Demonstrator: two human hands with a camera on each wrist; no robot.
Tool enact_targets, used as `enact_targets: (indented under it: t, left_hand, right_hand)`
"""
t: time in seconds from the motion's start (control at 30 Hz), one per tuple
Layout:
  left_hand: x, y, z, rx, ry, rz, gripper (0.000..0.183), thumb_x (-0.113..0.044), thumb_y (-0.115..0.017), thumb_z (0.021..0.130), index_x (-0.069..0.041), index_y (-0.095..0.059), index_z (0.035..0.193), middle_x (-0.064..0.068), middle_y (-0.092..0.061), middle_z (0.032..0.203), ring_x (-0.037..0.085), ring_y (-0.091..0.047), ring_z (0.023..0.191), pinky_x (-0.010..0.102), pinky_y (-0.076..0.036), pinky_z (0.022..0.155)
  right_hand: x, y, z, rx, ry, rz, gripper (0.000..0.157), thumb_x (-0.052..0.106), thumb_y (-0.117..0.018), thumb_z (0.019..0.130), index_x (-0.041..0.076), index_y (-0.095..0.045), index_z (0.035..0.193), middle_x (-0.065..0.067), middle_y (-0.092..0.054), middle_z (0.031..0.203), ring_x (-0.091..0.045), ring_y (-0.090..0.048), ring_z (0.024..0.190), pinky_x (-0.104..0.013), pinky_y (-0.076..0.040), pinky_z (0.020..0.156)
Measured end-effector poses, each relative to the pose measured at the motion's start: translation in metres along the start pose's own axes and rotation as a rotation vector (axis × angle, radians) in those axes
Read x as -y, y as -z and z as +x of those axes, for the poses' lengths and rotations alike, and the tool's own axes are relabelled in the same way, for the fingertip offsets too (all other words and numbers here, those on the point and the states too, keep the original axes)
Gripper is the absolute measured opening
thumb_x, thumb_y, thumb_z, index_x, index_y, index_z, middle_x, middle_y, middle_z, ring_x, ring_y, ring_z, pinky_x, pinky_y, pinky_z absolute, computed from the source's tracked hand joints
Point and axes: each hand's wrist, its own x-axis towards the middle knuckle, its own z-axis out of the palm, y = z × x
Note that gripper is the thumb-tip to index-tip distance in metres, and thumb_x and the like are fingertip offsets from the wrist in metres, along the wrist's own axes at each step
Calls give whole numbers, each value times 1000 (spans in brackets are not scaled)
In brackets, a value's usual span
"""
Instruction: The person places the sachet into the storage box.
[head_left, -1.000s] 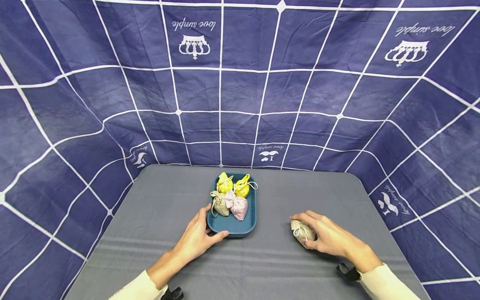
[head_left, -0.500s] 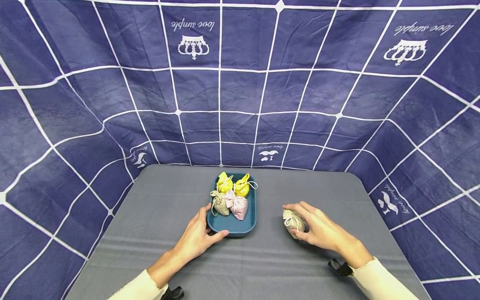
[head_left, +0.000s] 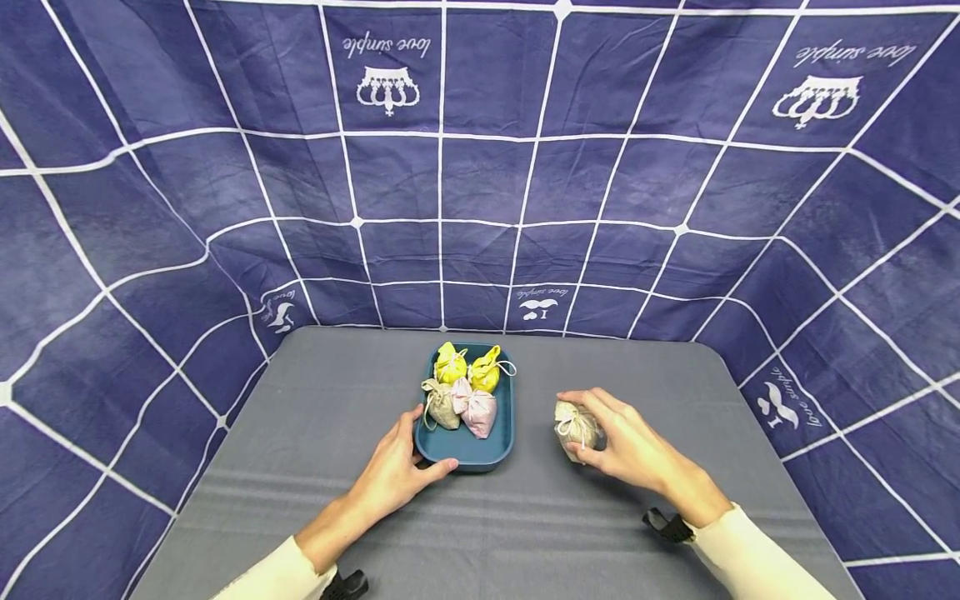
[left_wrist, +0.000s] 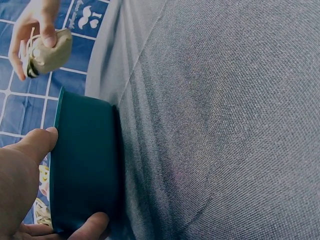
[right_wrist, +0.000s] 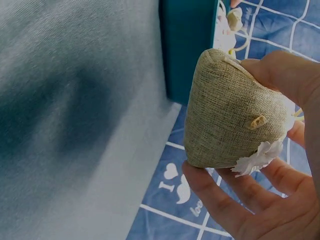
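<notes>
My right hand [head_left: 626,437] grips a beige drawstring pouch [head_left: 576,427] between thumb and fingers, off the table and to the right of the tray. White cord is tied round the pouch's neck, and the right wrist view shows a white flower-like trim [right_wrist: 259,159] on its cloth. At the near left corner of the blue-green tray [head_left: 468,454], my left hand [head_left: 397,462] holds the rim and wall with thumb and fingers. Inside the tray lie two yellow pouches [head_left: 485,373], a beige pouch [head_left: 442,407] and a pink pouch [head_left: 478,411], mostly towards its far end.
A grey cloth covers the table [head_left: 345,375]. Blue curtains [head_left: 480,183] with white grid lines stand behind it and along both sides. Dark wrist straps [head_left: 667,527] sit by the pale sleeves [head_left: 750,554].
My right hand has carried the beige pouch leftwards and a little away from me, closer to the tray. The left hand and the tray have stayed in place.
</notes>
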Motion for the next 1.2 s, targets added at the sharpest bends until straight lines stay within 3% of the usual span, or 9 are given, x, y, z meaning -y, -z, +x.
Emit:
enact_targets:
  t: [0.2,0.47,0.77,0.9,1.2]
  left_hand:
    - [0,0,0,-17,-26,12,110,-49,-103,89,6,-48,167,28,-58,172,40,-73,136,60,-61,117]
    - [-1,0,-1,-9,-20,8,110,-47,-104,89,5,-47,167,27,-58,172,36,-76,129,57,-63,114]
    - [-1,1,0,-5,-15,7,109,-47,-103,90,5,-47,167,27,-57,174,39,-74,134,59,-61,117]
    - [-1,1,1,-3,-11,8,109,-46,-104,89,5,-47,167,26,-57,174,34,-76,126,58,-62,115]
    - [-2,4,1,21,9,29,110,-50,-103,89,3,-48,167,24,-59,172,11,-78,99,46,-67,100]
  right_hand:
    - [8,-4,10,-11,13,32,74,14,-101,88,19,-69,155,1,-78,135,-9,-75,108,-35,-67,90]
    - [19,-13,24,-17,20,69,72,16,-100,90,15,-69,156,0,-77,136,-9,-74,107,-34,-68,91]
    - [32,-19,39,-9,42,108,69,17,-97,93,14,-69,155,-2,-77,141,-12,-75,113,-37,-68,96]
    - [38,-22,44,-9,53,119,70,18,-97,93,15,-68,156,-2,-76,140,-12,-75,113,-38,-68,96]
    - [49,-33,56,12,51,131,69,22,-97,94,16,-68,156,-3,-76,139,-15,-78,119,-41,-69,103]
